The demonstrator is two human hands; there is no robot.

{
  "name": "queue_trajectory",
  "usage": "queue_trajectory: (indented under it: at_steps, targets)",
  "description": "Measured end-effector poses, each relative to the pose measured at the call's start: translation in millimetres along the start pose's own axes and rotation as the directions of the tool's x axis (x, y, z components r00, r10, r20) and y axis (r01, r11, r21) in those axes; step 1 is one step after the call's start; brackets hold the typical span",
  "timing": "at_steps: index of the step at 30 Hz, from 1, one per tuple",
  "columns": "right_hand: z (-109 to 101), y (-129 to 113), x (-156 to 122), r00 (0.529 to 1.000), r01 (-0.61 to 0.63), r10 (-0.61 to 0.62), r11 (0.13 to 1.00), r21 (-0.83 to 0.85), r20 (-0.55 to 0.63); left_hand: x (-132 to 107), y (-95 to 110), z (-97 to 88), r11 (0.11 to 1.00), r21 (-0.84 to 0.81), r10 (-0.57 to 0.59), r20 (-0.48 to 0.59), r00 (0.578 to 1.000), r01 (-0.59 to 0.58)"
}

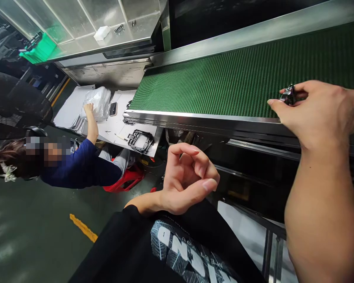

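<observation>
Between the thumb and fingertips of my right hand (324,106) is a small shiny dark part (288,95), pinched just over the near edge of the green conveyor belt (212,82). Its far side is covered by the fingers. My left hand (190,179) hangs in front of my body, below the belt's metal side rail (194,118). Its fingers are curled loosely inward, with the thumb across near their tips. Nothing shows in its palm.
On the left, a person in a dark blue top (79,165) sits on a red stool (125,180) at a white table (106,135). It bears a plastic bag (98,103), a phone (113,109) and black frames (141,141). Above is a metal shelf (85,43); a fan (14,104) stands far left.
</observation>
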State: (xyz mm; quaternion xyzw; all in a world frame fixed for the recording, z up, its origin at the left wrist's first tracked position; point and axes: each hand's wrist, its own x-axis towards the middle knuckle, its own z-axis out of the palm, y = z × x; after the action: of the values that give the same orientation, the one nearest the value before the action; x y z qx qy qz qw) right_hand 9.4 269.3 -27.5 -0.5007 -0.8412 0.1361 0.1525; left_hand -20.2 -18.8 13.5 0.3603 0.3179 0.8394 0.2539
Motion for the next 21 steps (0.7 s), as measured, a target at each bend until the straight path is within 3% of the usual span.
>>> queue_trajectory:
  at_steps: [11,21]
  targets:
    - [-2.5,-2.7,-1.2,0.999,-0.026,0.027,1.000,-0.010,0.021,0.4,-2.4,-1.0,0.999,0.036,0.034,0.056,0.998,-0.037]
    - [-3.0,-2.1,-2.0,0.999,-0.036,0.036,0.999,0.031,0.011,-2.9,-6.4,-0.9,0.989,0.151,0.001,-0.017,1.000,0.002]
